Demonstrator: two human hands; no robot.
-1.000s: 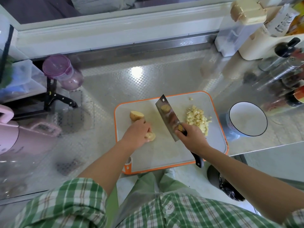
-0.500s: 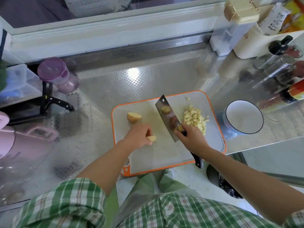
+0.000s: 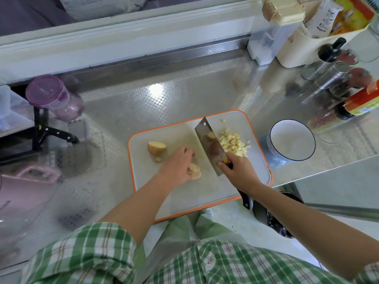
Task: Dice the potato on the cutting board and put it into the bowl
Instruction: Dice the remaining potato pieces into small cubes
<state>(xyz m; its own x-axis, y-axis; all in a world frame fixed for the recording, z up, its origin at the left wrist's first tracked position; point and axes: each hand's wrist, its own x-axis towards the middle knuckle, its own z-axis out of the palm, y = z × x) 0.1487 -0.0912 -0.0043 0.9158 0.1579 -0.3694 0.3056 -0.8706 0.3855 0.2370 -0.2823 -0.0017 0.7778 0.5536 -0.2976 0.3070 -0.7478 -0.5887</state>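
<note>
An orange-rimmed cutting board [image 3: 180, 201] lies on the steel counter. My left hand [image 3: 177, 167] holds a potato piece [image 3: 194, 170] down near the board's middle. Another potato chunk [image 3: 156, 148] lies at the board's left, with a small scrap [image 3: 158, 159] beside it. My right hand [image 3: 239, 171] grips the handle of a cleaver [image 3: 209, 144], whose blade stands just right of my left hand. A pile of diced potato [image 3: 232, 144] sits at the board's far right. The white bowl [image 3: 292, 140] with a dark rim stands right of the board, with nothing in it.
Bottles and shakers [image 3: 336, 78] crowd the counter's far right, with a cream container [image 3: 287, 31] behind. A purple-lidded jar [image 3: 55, 99] and a black knife rack [image 3: 47, 132] stand at the left, above a pink appliance [image 3: 24, 191]. The counter's edge runs right of the board.
My left hand has drawn the potato piece a little toward the board's middle and set it down beside the blade. The cleaver has barely moved.
</note>
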